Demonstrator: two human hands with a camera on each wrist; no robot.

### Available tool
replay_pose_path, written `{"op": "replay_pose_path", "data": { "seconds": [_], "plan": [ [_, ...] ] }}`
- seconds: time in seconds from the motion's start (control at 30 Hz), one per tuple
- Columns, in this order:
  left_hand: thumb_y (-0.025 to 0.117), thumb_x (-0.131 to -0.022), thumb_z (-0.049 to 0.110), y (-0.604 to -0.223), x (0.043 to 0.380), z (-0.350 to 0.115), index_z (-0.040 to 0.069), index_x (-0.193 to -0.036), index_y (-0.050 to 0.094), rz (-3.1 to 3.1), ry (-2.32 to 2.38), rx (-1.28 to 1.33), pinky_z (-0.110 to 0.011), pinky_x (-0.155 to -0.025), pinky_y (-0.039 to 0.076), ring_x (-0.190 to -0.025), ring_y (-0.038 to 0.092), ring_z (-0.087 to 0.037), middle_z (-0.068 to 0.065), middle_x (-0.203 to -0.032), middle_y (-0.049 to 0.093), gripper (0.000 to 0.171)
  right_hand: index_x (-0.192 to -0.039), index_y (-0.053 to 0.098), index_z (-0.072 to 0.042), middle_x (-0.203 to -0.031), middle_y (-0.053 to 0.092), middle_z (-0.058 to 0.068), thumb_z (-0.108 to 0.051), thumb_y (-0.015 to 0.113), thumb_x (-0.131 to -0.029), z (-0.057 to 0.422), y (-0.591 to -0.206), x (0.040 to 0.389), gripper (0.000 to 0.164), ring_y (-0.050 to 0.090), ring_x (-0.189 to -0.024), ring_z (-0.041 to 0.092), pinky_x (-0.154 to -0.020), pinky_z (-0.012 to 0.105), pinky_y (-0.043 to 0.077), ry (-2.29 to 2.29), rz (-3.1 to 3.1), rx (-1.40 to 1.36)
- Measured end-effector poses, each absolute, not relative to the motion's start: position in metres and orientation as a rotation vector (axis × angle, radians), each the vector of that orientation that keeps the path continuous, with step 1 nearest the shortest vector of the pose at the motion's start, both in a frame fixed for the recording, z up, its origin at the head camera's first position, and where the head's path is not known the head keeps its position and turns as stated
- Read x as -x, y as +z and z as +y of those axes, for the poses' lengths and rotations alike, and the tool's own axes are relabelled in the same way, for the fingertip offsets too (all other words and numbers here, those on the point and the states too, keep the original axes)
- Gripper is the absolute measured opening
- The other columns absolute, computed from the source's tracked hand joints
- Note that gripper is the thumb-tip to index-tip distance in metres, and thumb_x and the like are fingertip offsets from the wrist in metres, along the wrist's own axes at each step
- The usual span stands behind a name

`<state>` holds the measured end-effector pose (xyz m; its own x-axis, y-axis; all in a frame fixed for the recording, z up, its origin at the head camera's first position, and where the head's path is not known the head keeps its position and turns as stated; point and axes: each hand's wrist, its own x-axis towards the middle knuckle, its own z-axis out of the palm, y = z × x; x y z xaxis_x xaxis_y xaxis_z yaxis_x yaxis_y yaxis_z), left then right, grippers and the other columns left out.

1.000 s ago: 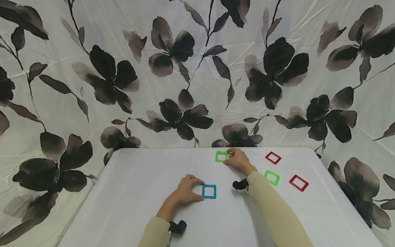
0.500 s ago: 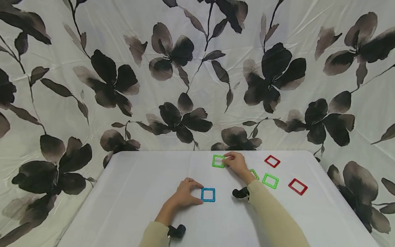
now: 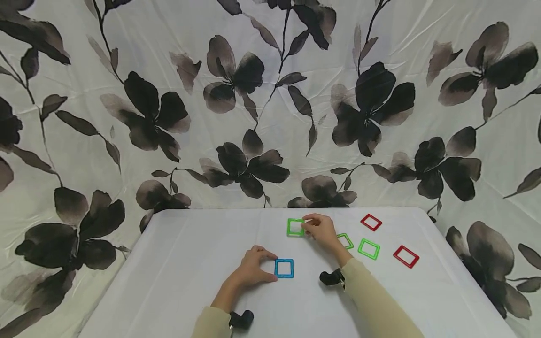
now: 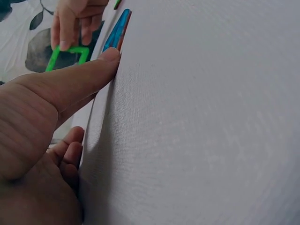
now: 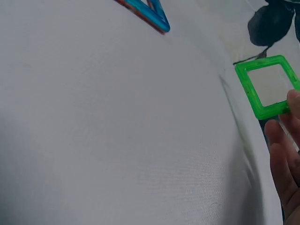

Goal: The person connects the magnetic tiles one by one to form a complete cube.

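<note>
My left hand (image 3: 252, 267) holds a blue square magnetic tile (image 3: 292, 268), an open frame, by its left side, thumb at the lower corner and fingers at the upper. In the left wrist view the thumb touches the edge of the blue tile (image 4: 116, 30), and a thin reddish layer shows beneath it. My right hand (image 3: 322, 231) pinches a green square tile (image 3: 289, 227) by its right edge, behind the blue one. The right wrist view shows this green tile (image 5: 251, 91) raised off the table, its right part covered by the fingers.
A partly hidden green tile (image 3: 348, 241) lies by the right wrist, with another green tile (image 3: 369, 249) beside it. Two red tiles (image 3: 371, 222) lie farther right. The white table (image 3: 169, 272) ends at a floral cloth (image 3: 236, 117).
My right hand has brought the green tile a little nearer and to the left, uncovering more of the green tile by the wrist. The left hand keeps its hold on the blue tile.
</note>
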<state>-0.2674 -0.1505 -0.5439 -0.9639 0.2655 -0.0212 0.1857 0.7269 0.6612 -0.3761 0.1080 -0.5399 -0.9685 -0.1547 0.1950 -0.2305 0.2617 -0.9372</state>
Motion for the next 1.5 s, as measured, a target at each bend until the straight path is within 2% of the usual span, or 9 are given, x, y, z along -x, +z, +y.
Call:
{"op": "replay_pose_path", "data": {
  "seconds": [0.27,0.43,0.83,1.03,1.1,1.2,1.5],
  "plan": [
    [0.090,-0.067,0.033,-0.542,0.271,-0.153,0.023,-0.118,0.067,2.830,1.023,-0.351,-0.056,-0.097,0.036,-0.119,0.041,-0.032,-0.008,-0.126,0.048,0.057,-0.100,0.074,-0.007,-0.079,0.072,0.003,-0.008,0.075,-0.085,0.098,-0.529,0.350,0.015,0.068,-0.070,0.024,-0.054,0.026,0.047,1.770,-2.338,-0.475],
    [0.090,-0.067,0.032,-0.539,0.271,-0.158,0.024,-0.113,0.069,2.838,0.984,-0.343,-0.059,-0.095,0.035,-0.118,0.041,-0.037,-0.011,-0.127,0.048,0.052,-0.099,0.075,-0.009,-0.081,0.072,0.001,-0.012,0.075,-0.086,0.087,-0.522,0.334,0.014,0.068,-0.072,0.022,-0.057,0.026,0.050,1.772,-2.337,-0.529],
    [0.088,-0.068,0.035,-0.544,0.267,-0.158,0.024,-0.115,0.069,2.841,1.001,-0.334,-0.055,-0.090,0.037,-0.111,0.041,-0.031,-0.006,-0.119,0.048,0.052,-0.095,0.076,-0.013,-0.081,0.072,-0.004,-0.014,0.077,-0.084,0.080,-0.525,0.304,0.011,0.066,-0.071,0.011,-0.059,0.025,0.050,1.707,-2.333,-0.552],
    [0.088,-0.069,0.036,-0.547,0.266,-0.154,0.023,-0.116,0.069,2.833,1.009,-0.364,-0.054,-0.089,0.038,-0.110,0.041,-0.030,-0.006,-0.119,0.047,0.052,-0.098,0.073,0.000,-0.085,0.072,0.012,-0.003,0.072,-0.087,0.081,-0.504,0.279,0.012,0.068,-0.075,0.027,-0.061,0.024,0.050,1.765,-2.350,-0.610],
    [0.088,-0.069,0.036,-0.546,0.266,-0.153,0.022,-0.116,0.069,2.832,1.012,-0.377,-0.054,-0.088,0.038,-0.109,0.041,-0.030,-0.007,-0.119,0.047,0.052,-0.099,0.072,0.003,-0.086,0.072,0.015,-0.002,0.072,-0.087,0.081,-0.507,0.280,0.013,0.068,-0.076,0.030,-0.062,0.024,0.050,1.767,-2.349,-0.626],
    [0.088,-0.069,0.036,-0.545,0.266,-0.152,0.022,-0.117,0.069,2.832,1.015,-0.381,-0.054,-0.089,0.038,-0.109,0.041,-0.030,-0.007,-0.120,0.047,0.053,-0.098,0.073,0.001,-0.086,0.072,0.012,-0.005,0.073,-0.086,0.081,-0.524,0.288,0.013,0.068,-0.075,0.027,-0.062,0.025,0.050,1.754,-2.339,-0.631],
    [0.087,-0.070,0.035,-0.547,0.266,-0.146,0.022,-0.117,0.069,2.821,1.025,-0.389,-0.054,-0.089,0.038,-0.110,0.041,-0.030,-0.007,-0.120,0.048,0.052,-0.094,0.075,-0.009,-0.083,0.072,0.000,-0.012,0.077,-0.085,0.088,-0.541,0.290,0.010,0.067,-0.070,0.013,-0.058,0.026,0.050,1.728,-2.318,-0.624]
  ]
}}
